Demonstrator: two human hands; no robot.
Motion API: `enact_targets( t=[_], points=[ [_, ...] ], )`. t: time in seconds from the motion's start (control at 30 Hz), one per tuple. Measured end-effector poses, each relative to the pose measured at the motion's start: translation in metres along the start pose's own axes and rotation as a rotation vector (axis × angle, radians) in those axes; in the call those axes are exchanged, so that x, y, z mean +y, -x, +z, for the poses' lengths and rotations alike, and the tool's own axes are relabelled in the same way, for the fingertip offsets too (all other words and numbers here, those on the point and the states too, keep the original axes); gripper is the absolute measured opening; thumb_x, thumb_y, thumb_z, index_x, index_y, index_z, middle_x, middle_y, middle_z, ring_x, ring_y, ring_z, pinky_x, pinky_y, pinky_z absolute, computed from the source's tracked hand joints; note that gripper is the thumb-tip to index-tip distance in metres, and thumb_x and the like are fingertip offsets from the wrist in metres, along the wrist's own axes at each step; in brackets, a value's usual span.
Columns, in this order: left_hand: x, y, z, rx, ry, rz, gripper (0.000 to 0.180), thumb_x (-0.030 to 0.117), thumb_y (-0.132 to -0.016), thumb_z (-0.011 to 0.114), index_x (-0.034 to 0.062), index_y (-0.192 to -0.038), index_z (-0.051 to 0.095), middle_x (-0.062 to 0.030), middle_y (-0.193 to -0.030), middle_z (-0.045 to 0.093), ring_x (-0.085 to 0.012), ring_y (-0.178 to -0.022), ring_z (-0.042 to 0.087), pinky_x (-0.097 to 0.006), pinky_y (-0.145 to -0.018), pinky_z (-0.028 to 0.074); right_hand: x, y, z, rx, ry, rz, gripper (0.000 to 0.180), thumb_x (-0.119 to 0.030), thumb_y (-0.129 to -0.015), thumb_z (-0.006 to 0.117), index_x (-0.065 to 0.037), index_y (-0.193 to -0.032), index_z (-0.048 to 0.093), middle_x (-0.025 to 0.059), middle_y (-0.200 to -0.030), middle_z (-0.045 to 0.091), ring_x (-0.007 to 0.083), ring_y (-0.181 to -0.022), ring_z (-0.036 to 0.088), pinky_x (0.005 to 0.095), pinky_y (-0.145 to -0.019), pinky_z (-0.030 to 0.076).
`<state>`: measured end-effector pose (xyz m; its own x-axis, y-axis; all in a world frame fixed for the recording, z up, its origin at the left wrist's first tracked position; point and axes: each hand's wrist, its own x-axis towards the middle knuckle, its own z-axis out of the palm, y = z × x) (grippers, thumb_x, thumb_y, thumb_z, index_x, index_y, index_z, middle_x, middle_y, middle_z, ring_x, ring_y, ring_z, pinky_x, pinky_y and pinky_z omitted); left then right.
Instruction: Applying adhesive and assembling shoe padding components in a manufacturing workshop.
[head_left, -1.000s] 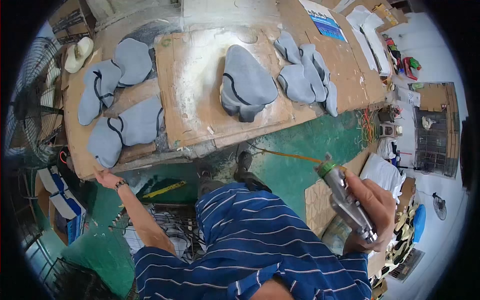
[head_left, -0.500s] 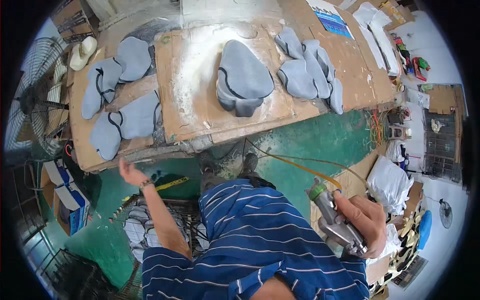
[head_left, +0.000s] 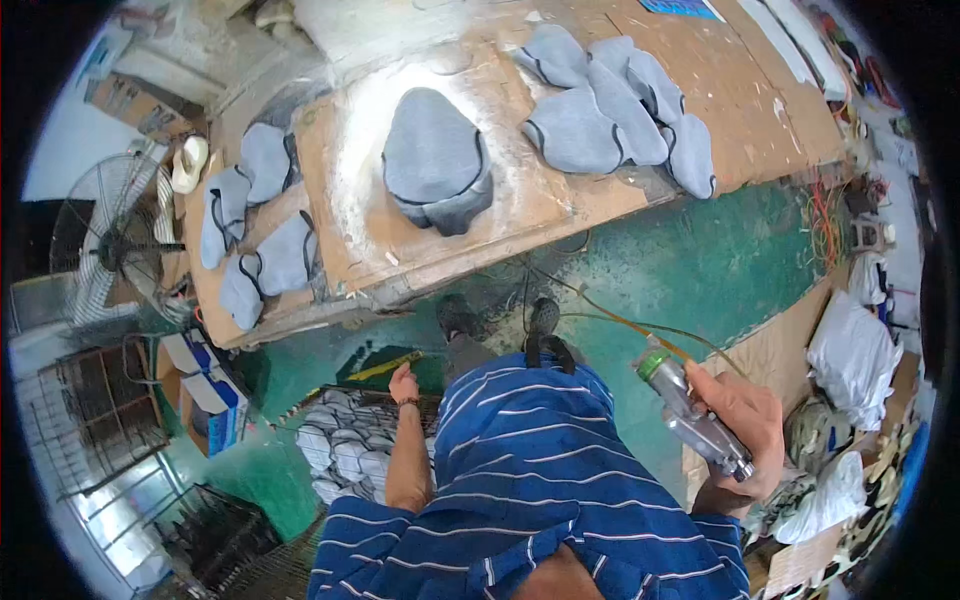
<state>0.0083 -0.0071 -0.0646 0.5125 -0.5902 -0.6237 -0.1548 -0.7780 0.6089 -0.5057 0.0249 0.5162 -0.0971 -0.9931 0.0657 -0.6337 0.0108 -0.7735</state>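
My right hand (head_left: 745, 425) is wrapped round a metal spray gun (head_left: 695, 415) with a green ring, held away from the table at my right side. A yellowish hose runs from the gun toward the floor. My left hand (head_left: 404, 384) hangs low beyond the table's front edge, fingers loosely curled, with nothing visible in it. Near it, a wire crate holds several grey pieces (head_left: 345, 440). On the table, a large rounded grey fabric piece (head_left: 430, 145) with dark edging rests on white-dusted cardboard (head_left: 350, 215). Similar grey pieces lie to its left (head_left: 285, 255) and right (head_left: 580, 130).
The cardboard-covered table (head_left: 745, 130) spans the far side. At left stand a large fan (head_left: 110, 250) and an open blue-and-white box (head_left: 205, 395). White plastic bags (head_left: 855, 350) sit on the right. Hoses (head_left: 590, 290) trail over the green floor.
My left hand has drawn back from the table's left edge toward my body, its fingers curling in. The spray gun stays in my right hand. The view has shifted.
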Motion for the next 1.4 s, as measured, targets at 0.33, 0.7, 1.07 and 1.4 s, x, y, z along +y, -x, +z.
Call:
enact_targets(
  t=[0.33,0.7,1.07,1.4],
  points=[
    [0.315,0.102,0.098,0.024,-0.028,1.120,0.036,0.015,-0.095,0.066,0.0062,-0.130,0.067,-0.0168,-0.138,0.056,-0.0320,-0.123,0.057,-0.043,-0.105,0.045,0.074,0.009,-0.047,0.136,-0.106,0.076,0.065,-0.028,-0.070,0.071,0.008,-0.124,0.069,0.0135,-0.075,0.063,0.0246,-0.066,0.064,0.0321,-0.061,0.046],
    [0.409,0.104,0.140,0.251,-0.588,1.321,0.043,0.042,-0.102,0.053,0.0158,-0.132,0.071,-0.0208,-0.151,0.047,-0.0423,-0.143,0.038,-0.054,-0.116,0.030,0.082,-0.032,-0.054,0.124,-0.158,-0.031,0.067,-0.024,-0.071,0.068,0.010,-0.128,0.066,0.0131,-0.072,0.062,0.0247,-0.063,0.061,0.0320,-0.060,0.045],
    [0.406,0.083,0.136,-0.105,0.358,0.707,0.059,0.050,-0.109,0.036,0.0066,-0.138,0.064,-0.0109,-0.153,0.049,-0.0244,-0.143,0.042,-0.046,-0.118,0.030,0.049,-0.080,-0.048,0.102,-0.040,-0.055,0.064,-0.023,-0.071,0.072,0.008,-0.127,0.068,0.0115,-0.073,0.062,0.0235,-0.064,0.062,0.0321,-0.059,0.045],
    [0.365,0.091,0.063,-0.023,0.616,0.543,0.055,0.046,-0.109,0.043,0.0010,-0.133,0.064,-0.0110,-0.138,0.063,-0.0215,-0.133,0.053,-0.044,-0.114,0.039,0.020,-0.098,-0.040,-0.109,0.113,-0.191,0.068,-0.006,-0.069,0.083,0.006,-0.134,0.063,0.0109,-0.076,0.066,0.0223,-0.063,0.064,0.0329,-0.057,0.049]
  ],
)
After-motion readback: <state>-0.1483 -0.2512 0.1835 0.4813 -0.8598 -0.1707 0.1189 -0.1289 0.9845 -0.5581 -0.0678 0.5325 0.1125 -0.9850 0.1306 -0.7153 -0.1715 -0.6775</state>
